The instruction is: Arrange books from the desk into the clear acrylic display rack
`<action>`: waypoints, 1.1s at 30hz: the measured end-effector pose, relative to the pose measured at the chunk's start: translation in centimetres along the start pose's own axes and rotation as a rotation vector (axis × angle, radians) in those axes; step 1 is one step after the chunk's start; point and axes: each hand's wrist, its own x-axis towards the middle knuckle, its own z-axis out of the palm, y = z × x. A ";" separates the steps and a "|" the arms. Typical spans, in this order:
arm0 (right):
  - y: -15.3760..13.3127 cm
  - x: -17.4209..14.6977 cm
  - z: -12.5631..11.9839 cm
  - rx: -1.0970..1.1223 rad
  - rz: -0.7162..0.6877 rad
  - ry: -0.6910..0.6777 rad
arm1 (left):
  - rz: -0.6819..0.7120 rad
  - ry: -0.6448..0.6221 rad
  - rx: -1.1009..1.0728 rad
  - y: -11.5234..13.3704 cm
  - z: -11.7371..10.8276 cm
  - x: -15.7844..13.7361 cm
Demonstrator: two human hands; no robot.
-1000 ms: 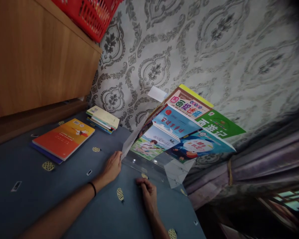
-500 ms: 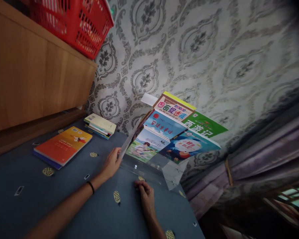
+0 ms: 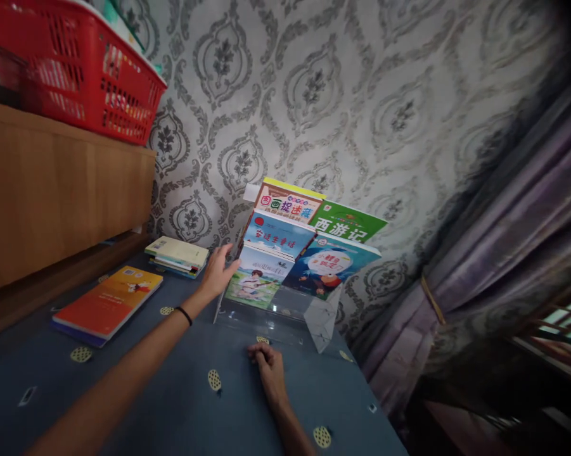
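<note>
Clear book rack (image 3: 320, 320) stands on the counter (image 3: 171, 411), already loaded: green-meadow book (image 3: 259, 282) low front, blue book (image 3: 280, 237) behind it, dark-blue book (image 3: 326, 266) and green book (image 3: 352, 221) to the right. Not in rack: orange book (image 3: 109, 301) and small book stack (image 3: 178, 253), lying left. Left hand (image 3: 218, 272) spread, grasping nothing, at rack's left side; contact unclear. Right hand (image 3: 267, 367) loosely curled, nothing visible in it, in front of rack, apart from the books.
</note>
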 end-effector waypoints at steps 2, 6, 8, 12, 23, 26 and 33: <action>0.1 0.1 0.0 0.009 0.006 0.000 | 0.011 0.000 0.005 0.6 0.0 0.2; 0.4 0.1 0.2 0.039 0.010 0.002 | 0.023 0.005 0.040 1.1 0.5 -0.9; 0.7 0.2 0.3 0.051 0.004 -0.009 | 0.056 0.039 0.115 1.4 0.6 -1.7; 1.7 0.4 0.4 0.046 -0.009 0.004 | 0.203 0.096 0.311 2.7 0.7 -2.4; 1.5 0.6 0.4 0.035 -0.021 0.007 | 0.531 0.032 0.583 7.5 1.1 0.8; 1.3 0.5 0.4 0.034 -0.045 0.013 | 0.589 -0.003 0.628 8.8 1.1 1.9; 1.0 0.5 0.3 -0.047 -0.054 0.047 | 0.681 -0.089 0.716 11.3 1.6 4.0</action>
